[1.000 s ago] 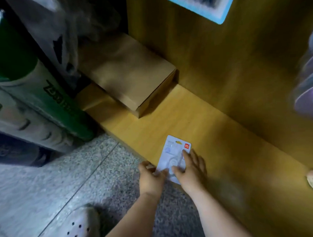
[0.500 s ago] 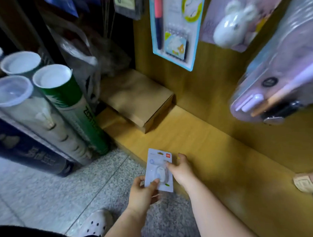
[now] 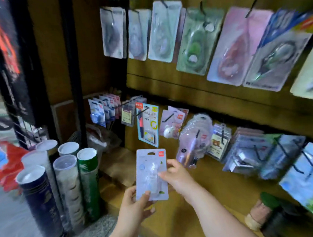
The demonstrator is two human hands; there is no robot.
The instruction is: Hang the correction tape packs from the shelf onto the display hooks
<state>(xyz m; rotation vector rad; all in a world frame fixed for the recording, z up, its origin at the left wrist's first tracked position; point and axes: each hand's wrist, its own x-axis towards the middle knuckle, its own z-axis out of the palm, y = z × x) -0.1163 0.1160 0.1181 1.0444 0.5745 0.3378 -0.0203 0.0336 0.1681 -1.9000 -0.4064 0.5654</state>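
I hold one correction tape pack (image 3: 151, 174), a pale lilac blister card with a red logo at its top right, upright in front of the display. My left hand (image 3: 136, 204) pinches its bottom edge. My right hand (image 3: 175, 175) grips its right side. Black display hooks (image 3: 128, 104) stick out of the wooden back panel just above and behind the pack, some carrying small blue and pink packs (image 3: 102, 110). The wooden shelf (image 3: 219, 189) lies below my hands.
Larger blister packs (image 3: 193, 42) hang in a row on the upper panel. More packs (image 3: 253, 153) crowd the hooks at right. Several shuttlecock tubes (image 3: 70, 181) stand on the floor at left. A brown paper parcel (image 3: 116, 167) lies on the shelf's left end.
Both hands lifted the pack off the shelf edge and raised it upright toward the hooks. The view tilted up from the shelf to the display wall.
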